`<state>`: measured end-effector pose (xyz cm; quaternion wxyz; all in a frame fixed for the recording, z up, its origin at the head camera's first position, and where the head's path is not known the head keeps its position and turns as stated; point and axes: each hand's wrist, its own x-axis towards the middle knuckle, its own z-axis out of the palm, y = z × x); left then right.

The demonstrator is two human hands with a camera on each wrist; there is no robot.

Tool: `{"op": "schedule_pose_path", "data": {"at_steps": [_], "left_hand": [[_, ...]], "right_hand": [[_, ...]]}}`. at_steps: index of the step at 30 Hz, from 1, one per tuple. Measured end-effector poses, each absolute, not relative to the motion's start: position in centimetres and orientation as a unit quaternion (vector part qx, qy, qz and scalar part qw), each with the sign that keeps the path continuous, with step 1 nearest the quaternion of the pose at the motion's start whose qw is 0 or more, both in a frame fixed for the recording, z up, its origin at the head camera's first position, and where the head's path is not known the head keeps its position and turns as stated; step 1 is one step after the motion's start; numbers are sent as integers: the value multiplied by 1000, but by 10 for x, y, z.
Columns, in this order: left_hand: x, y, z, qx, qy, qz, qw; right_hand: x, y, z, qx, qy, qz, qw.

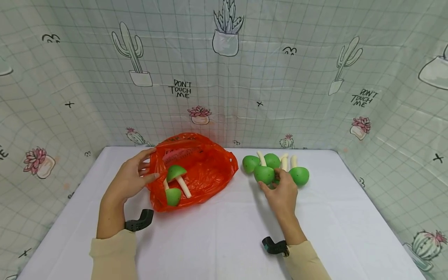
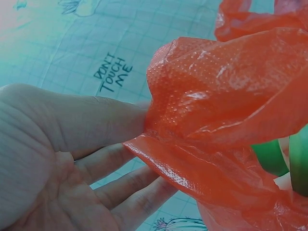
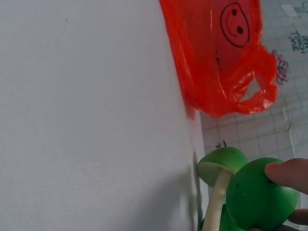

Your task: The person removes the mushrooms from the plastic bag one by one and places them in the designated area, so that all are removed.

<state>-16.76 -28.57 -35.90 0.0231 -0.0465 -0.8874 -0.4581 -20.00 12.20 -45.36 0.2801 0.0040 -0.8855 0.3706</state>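
My left hand (image 1: 127,179) pinches the left edge of a red plastic bag (image 1: 213,171) between thumb and fingers; in the left wrist view the thumb presses on the thin film (image 2: 173,106). Inside the open bag lie two toy mushrooms with green caps and pale stems, one mushroom (image 1: 176,172) resting near another mushroom (image 1: 173,197). On the right, my right hand (image 1: 282,196) grips a green-capped toy mushroom (image 1: 263,175) by its cap, thumb and fingers at its sides. The right wrist view shows that cap (image 3: 260,195) close up, with a fingertip on it.
More toy mushrooms lie around the right hand: one mushroom (image 1: 250,164) to the left, one mushroom (image 1: 272,160) behind, one mushroom (image 1: 300,176) to the right. A white cloth covers the table (image 1: 217,241). A patterned curtain (image 1: 266,70) stands behind.
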Motion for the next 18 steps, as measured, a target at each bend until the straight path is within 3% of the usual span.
{"op": "schedule_pose_path", "data": {"at_steps": [18], "left_hand": [[-167, -288, -360, -61, -885, -460, 26]], "right_hand": [[-200, 118, -458, 15, -887, 356, 293]]}}
